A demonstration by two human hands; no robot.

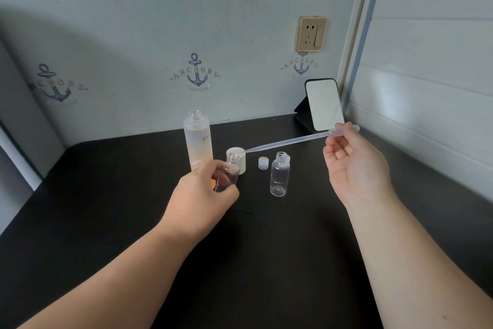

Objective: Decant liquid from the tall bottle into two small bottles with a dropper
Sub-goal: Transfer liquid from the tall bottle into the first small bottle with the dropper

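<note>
The tall frosted bottle [198, 139] stands uncapped at the back of the black table [266, 248], its lower half orange. My left hand [202, 195] grips a small clear bottle [229, 172], open at the top and tilted slightly. My right hand [354, 166] pinches the bulb end of a long translucent dropper [288, 140]. The dropper lies nearly level, and its tip sits just above and right of the held bottle's mouth. A second small clear bottle [279, 174] stands open and upright between my hands.
A white cap [241, 159] stands behind the held bottle. A small clear cap [262, 162] lies beside the second bottle. A small mirror on a black stand [324, 104] leans at the back right, near the panelled wall. A socket [311, 34] is on the wall.
</note>
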